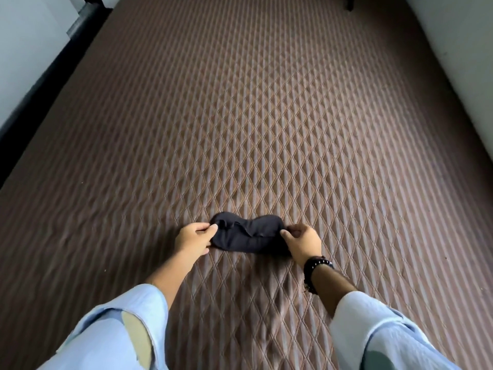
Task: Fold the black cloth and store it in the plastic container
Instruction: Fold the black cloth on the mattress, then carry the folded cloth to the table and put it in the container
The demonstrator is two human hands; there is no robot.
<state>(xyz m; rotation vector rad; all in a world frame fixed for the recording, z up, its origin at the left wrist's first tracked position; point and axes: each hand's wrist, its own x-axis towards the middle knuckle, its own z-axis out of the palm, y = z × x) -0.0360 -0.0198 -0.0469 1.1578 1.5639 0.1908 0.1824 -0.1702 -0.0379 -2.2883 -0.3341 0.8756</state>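
A small black cloth (246,233) lies folded into a narrow bundle on the brown quilted mattress (266,116), near its front middle. My left hand (193,239) pinches the cloth's left end between thumb and fingers. My right hand (302,243), with dark bead bracelets on the wrist, pinches the right end. The cloth is stretched between both hands and rests on the mattress. No plastic container is in view.
The mattress runs far ahead of me. A white wall (458,62) borders it on the right. On the left, a dark frame edge (53,68) and a pale wall run alongside. A dark object (349,2) sits at the far end.
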